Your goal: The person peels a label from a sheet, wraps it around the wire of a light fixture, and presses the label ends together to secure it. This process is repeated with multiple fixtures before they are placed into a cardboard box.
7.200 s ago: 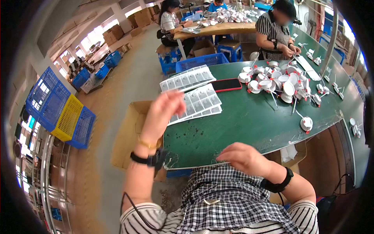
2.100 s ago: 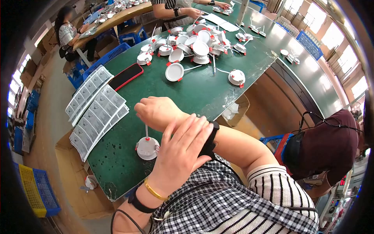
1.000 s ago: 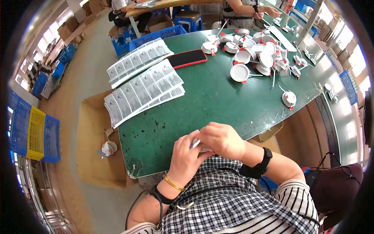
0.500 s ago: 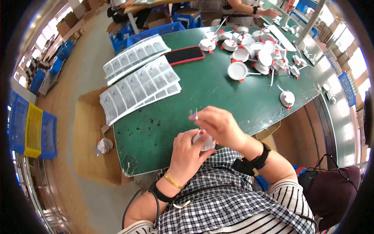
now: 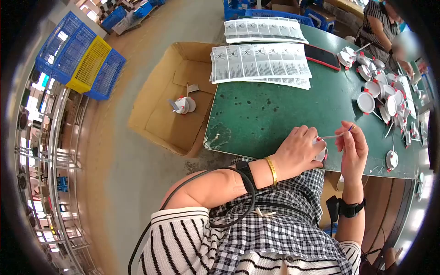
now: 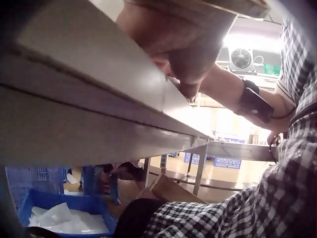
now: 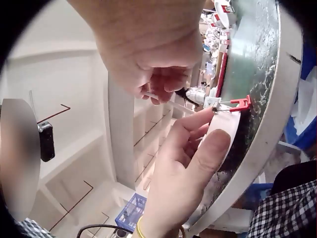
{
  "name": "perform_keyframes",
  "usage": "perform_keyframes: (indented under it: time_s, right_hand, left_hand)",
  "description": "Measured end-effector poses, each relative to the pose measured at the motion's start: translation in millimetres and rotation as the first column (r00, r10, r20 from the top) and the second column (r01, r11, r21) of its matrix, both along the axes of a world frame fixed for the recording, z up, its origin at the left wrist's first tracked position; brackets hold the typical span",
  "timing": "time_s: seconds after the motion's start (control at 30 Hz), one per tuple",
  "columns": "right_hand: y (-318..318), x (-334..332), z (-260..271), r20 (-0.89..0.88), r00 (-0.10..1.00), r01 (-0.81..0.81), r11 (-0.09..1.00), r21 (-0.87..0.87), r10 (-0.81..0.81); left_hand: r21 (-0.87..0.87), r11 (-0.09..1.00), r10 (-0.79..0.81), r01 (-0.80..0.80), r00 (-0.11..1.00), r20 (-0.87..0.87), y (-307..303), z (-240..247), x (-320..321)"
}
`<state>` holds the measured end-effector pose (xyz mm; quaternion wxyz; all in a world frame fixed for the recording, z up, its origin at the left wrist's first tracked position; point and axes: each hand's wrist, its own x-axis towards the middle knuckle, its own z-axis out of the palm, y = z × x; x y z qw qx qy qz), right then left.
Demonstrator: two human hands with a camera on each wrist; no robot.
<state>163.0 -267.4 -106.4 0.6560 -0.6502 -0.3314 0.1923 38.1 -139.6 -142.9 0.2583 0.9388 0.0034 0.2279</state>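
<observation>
In the head view, the left hand (image 5: 297, 153) holds a round lamp (image 5: 321, 155) with curled fingers, by the near edge of the table (image 5: 275, 110). Just right of that grip, the right hand (image 5: 354, 153) pinches the free end of the lamp's wire (image 5: 333, 136). With the wire bridging the hands, a hard pull could strain its joint at the lamp or slip it from the fingertips. The black cable (image 5: 255, 195) looping by the left forearm, behind the grip, could snag and jerk it.

In the left wrist view, the left hand's fingertips are hidden behind the table edge, so I cannot tell the grip there. Below it, a blue bin (image 6: 74, 198) stands under the table; if the hold loosens, the lamp could fall past the edge.

In the right wrist view, the left thumb lies on the lamp's face, and a red clip (image 7: 241, 104) sticks out just beyond the fingers. If sprung, as it seems, it could snap onto a finger should the lamp turn.
</observation>
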Motion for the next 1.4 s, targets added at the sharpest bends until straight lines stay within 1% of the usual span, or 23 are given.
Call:
perform_keyframes:
  time_s: [0.1,0.2,0.23,0.27,0.37,0.43,0.47,0.5,0.57,0.63,0.67,0.7,0.8,0.87,0.9,0.97,1.03,1.1,1.17,1.2,1.33,1.37,1.4]
  right_hand:
    - [1,-2,6,0.03,1.0,0.006,0.999,0.034,-0.007]
    - [-3,-4,7,0.238,0.968,0.079,0.997,0.006,-0.078]
    - [-7,-4,10,0.607,0.794,0.053,0.998,-0.041,-0.017]
    - [-8,-6,14,0.872,0.485,0.028,0.995,-0.091,0.066]
    - [-1,-20,20,0.749,0.652,-0.045,0.992,-0.12,0.12]
    - [-11,-7,19,0.438,0.894,0.022,0.967,-0.255,0.096]
    - [-8,0,10,0.362,0.932,0.014,0.999,-0.042,0.002]
    - [3,-13,35,0.597,0.792,0.125,0.991,0.04,-0.124]
    - [-1,-19,61,0.744,0.66,0.056,0.995,0.086,-0.102]
    - [-9,-33,74,0.538,0.733,-0.338,0.909,-0.243,0.416]
    - [0,-43,79,0.304,0.672,-0.564,0.732,-0.381,0.676]
    - [13,-54,83,0.034,0.525,-0.759,0.486,-0.433,0.85]
    - [36,-89,67,0.047,0.537,-0.812,0.531,-0.243,0.842]
    - [40,-98,64,-0.252,0.495,-0.869,0.476,-0.135,0.832]
    - [41,-102,63,-0.249,0.498,-0.867,0.479,-0.138,0.831]
    - [44,-108,65,0.144,0.507,-0.839,0.525,-0.144,0.85]
    - [48,-112,77,0.268,0.507,-0.818,0.555,-0.151,0.819]
    - [51,-116,81,0.455,0.386,-0.915,0.394,0.082,0.802]
    - [52,-128,88,0.516,0.304,-0.952,0.267,0.148,0.801]
    - [50,-132,97,0.538,0.374,-0.923,0.358,0.139,0.756]
    - [32,-157,151,0.433,0.002,-0.91,-0.178,0.375,0.901]
    - [27,-156,152,0.442,0.045,-0.916,-0.14,0.376,0.896]
    - [24,-155,153,0.565,0.272,-0.908,0.013,0.419,0.779]
  left_hand:
    - [-0.008,1.0,0.018,-0.017,0.999,0.035,-2,-1,1]
    - [-0.009,1.0,-0.005,0.006,0.999,0.053,-6,-2,4]
    - [-0.01,1.0,-0.004,0.005,0.998,0.06,-10,-1,9]
    - [0.014,0.999,-0.039,0.039,0.999,0.007,-14,1,13]
    - [-0.04,0.994,-0.099,0.099,0.995,0.006,-15,-2,9]
    - [0.045,0.994,-0.095,0.098,0.993,-0.064,-12,5,4]
    - [0.062,0.995,-0.078,0.081,0.995,-0.061,-13,4,5]
    - [0.078,0.993,-0.08,0.083,0.996,-0.047,-13,1,6]
    - [0.096,0.991,-0.093,0.095,0.995,-0.03,-14,-3,6]
    - [0.164,0.986,-0.041,0.008,0.979,0.2,-17,-9,6]
    - [-0.062,0.984,-0.157,0.166,0.979,0.13,-11,-14,6]
    - [-0.054,0.981,-0.177,0.185,0.975,0.135,-13,-12,8]
    - [0.205,0.974,-0.09,0.095,0.995,-0.036,-16,-7,9]
    - [0.21,0.973,-0.087,0.095,0.995,-0.046,-16,-4,8]
    - [0.215,0.972,-0.081,0.092,0.995,-0.057,-17,-3,8]
    - [0.22,0.971,-0.087,0.098,0.994,-0.06,-18,-1,8]
    - [0.197,0.976,-0.086,0.094,0.995,-0.046,-17,0,8]
    - [0.189,0.969,-0.158,0.16,0.987,-0.024,-14,2,5]
    - [0.13,0.978,-0.153,0.161,0.986,-0.073,-14,6,5]
    - [0.131,0.975,-0.169,0.178,0.982,-0.083,-13,10,5]
    - [0.141,0.958,-0.216,0.248,0.954,-0.209,-12,28,8]
    - [0.15,0.944,-0.258,0.293,0.942,-0.214,-12,29,8]
    - [0.146,0.943,-0.266,0.298,0.942,-0.204,-10,30,8]
